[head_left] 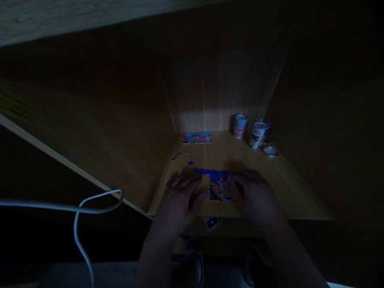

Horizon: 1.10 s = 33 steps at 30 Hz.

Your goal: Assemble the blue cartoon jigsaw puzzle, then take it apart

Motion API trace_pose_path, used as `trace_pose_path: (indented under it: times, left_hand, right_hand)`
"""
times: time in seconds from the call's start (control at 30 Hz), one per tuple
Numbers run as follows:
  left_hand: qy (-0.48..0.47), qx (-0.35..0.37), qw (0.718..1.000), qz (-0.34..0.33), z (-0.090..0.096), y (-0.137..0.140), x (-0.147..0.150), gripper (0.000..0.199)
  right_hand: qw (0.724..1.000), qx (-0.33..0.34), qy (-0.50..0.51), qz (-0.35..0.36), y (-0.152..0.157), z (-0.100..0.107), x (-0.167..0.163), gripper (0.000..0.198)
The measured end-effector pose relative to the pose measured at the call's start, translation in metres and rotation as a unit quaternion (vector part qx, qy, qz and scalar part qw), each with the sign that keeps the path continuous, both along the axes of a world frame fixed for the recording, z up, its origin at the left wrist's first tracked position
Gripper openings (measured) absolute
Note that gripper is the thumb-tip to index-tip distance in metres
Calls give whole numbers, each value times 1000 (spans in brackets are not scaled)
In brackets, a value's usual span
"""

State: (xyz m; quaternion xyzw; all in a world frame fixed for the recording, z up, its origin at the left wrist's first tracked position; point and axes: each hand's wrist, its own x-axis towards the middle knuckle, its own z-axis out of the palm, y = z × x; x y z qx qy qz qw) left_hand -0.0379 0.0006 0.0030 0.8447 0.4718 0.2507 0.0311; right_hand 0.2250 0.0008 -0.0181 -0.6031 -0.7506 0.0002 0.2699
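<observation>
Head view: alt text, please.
A partly built jigsaw lies between the left hand and right hand, which partly hides its right side, on a dim wooden surface. Loose pieces lie beyond the left hand; farther back, a cartoon picture and two cans.

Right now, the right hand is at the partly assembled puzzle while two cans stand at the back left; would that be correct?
Not quite: the head view shows both cans at the back right; the right hand is at the puzzle.

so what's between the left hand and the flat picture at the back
Between the left hand and the flat picture, the head view shows at least a blue puzzle piece and, farther back, a yellowish piece.
</observation>
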Motion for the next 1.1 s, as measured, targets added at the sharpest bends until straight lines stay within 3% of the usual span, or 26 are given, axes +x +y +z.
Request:
trace_pose_path:
  times: [0.43, 0.63, 0.8, 0.97, 1.1]
  left_hand:
    - [-42, 28, 997, 53, -3, 2, 2, 12]
    - [-38, 43, 988, 143, -9, 4, 4, 22]
    - [-25, 63, 983, 172, -17, 5, 4, 40]
    - [-30, 97, 983, 151, -19, 3, 3, 49]
    - [-1, 64, 994, 94, -14, 2, 2, 51]
  right_hand:
    - [1000, 7, -6, -19, -1, 1, 0, 26]
    - [998, 24, -13, -65, -3, 2, 0, 26]
    - [997, 26, -14, -74, -3, 3, 0, 27]
    - [997, 40, -17, -71, -3, 3, 0, 28]
    - [996, 42, -21, -69, -3, 2, 0, 27]
